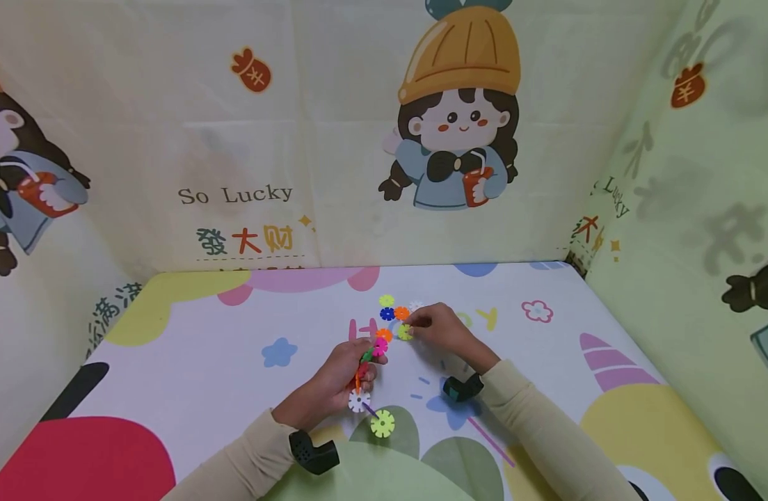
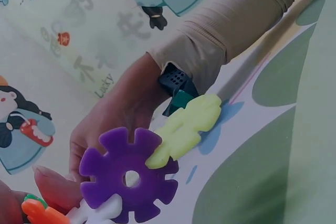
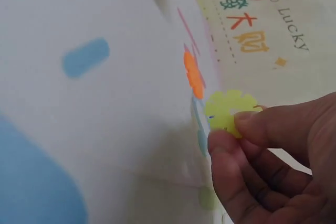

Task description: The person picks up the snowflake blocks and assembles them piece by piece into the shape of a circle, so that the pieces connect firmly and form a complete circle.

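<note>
My left hand [image 1: 343, 372] grips a chain of slotted plastic snowflake discs, with a pink disc [image 1: 380, 346] at its upper part. From the chain's lower end stick out a white disc [image 1: 359, 401], a purple disc [image 2: 128, 174] and a yellow-green disc [image 1: 382, 423]. Fingers hide part of the chain's middle. Between thumb and fingertips, my right hand [image 1: 443, 328] pinches another yellow-green disc [image 3: 226, 109], just right of the chain's upper end. An orange disc [image 1: 384, 335] shows between the two hands, close to the pink one.
Beyond the hands lie several loose discs: a yellow disc [image 1: 387, 300], a blue disc [image 1: 387, 314], an orange disc [image 1: 401, 314] and a white disc [image 1: 415, 306]. A printed cloth [image 1: 221, 390] covers the table, and patterned sheets [image 1: 334, 139] stand around its back and sides.
</note>
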`<state>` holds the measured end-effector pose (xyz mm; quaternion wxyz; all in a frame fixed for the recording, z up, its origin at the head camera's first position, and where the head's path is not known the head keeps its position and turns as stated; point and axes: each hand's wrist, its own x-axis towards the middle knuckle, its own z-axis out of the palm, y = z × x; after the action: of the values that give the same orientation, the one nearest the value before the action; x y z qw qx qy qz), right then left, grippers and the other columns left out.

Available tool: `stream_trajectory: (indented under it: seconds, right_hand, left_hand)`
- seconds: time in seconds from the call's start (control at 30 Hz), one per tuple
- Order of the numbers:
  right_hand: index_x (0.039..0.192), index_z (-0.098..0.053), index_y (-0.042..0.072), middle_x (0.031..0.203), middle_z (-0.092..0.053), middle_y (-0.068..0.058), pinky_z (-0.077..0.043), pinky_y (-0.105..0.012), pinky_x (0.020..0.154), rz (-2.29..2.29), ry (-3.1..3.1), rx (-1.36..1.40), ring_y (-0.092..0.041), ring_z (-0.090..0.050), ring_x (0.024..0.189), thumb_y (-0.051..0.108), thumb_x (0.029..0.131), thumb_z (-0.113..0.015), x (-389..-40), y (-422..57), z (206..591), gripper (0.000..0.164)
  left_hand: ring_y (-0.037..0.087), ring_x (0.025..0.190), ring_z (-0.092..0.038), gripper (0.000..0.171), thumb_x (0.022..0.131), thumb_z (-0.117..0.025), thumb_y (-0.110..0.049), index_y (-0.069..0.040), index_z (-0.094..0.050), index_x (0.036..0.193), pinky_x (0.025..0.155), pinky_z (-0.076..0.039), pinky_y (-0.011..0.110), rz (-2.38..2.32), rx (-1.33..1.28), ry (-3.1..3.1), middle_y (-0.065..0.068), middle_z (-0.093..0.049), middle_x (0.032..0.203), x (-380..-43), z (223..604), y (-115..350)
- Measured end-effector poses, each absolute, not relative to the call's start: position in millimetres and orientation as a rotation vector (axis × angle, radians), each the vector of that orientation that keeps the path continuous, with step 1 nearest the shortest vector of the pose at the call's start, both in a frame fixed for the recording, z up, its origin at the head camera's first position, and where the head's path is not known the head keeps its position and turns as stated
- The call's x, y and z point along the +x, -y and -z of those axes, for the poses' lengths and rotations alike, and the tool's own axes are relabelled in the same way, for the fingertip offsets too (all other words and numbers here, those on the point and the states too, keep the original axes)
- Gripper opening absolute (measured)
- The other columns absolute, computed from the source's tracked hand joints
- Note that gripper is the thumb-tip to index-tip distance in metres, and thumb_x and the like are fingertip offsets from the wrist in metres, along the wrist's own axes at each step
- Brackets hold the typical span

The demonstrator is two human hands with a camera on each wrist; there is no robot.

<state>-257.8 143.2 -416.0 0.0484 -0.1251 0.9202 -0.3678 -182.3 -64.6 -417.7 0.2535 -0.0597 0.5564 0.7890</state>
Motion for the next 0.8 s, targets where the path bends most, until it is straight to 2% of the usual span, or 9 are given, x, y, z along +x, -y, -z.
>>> stream_trajectory:
  seconds: [0.3,0.47,0.6,0.8]
  right_hand:
    - [0.091,-0.07,0.005,0.079,-0.069,-0.003,-0.055,-0.03,0.065,1.408,-2.658,-0.397,-0.018,-0.065,0.067,0.007,0.085,-0.074,-247.5,-147.8,409.5,0.008]
    - [0.092,-0.067,0.002,0.082,-0.07,-0.012,-0.056,-0.032,0.066,1.544,-2.511,-0.467,-0.024,-0.068,0.069,0.007,0.086,-0.074,-242.0,-150.8,404.6,0.01]
    - [0.093,-0.066,0.001,0.087,-0.07,-0.019,-0.056,-0.034,0.068,1.559,-2.41,-0.559,-0.028,-0.068,0.072,0.006,0.088,-0.072,-237.2,-152.2,402.4,0.01]
    - [0.092,-0.066,0.001,0.087,-0.07,-0.021,-0.055,-0.034,0.068,1.558,-2.376,-0.618,-0.028,-0.068,0.072,0.006,0.088,-0.07,-232.4,-153.0,401.3,0.008]
  left_hand:
    - [0.009,0.053,-0.044,0.036,0.106,-0.042,-0.028,0.0,-0.042,0.128,0.049,-0.044,0.018,-2.128,-0.175,-1.605,0.007,-0.058,0.086,-184.9,416.6,65.5]
    - [0.009,0.054,-0.045,0.037,0.105,-0.043,-0.026,-0.006,-0.037,0.135,0.049,-0.043,0.018,-2.131,-0.146,-1.607,0.008,-0.061,0.095,-185.0,414.4,65.1]
    - [0.009,0.053,-0.045,0.037,0.107,-0.038,-0.025,-0.007,-0.035,0.139,0.047,-0.042,0.018,-2.126,-0.103,-1.574,0.007,-0.061,0.093,-184.3,412.3,64.6]
    - [0.009,0.053,-0.046,0.039,0.107,-0.037,-0.027,-0.009,-0.034,0.141,0.048,-0.043,0.018,-2.117,-0.088,-1.545,0.006,-0.061,0.092,-183.2,408.8,64.1]
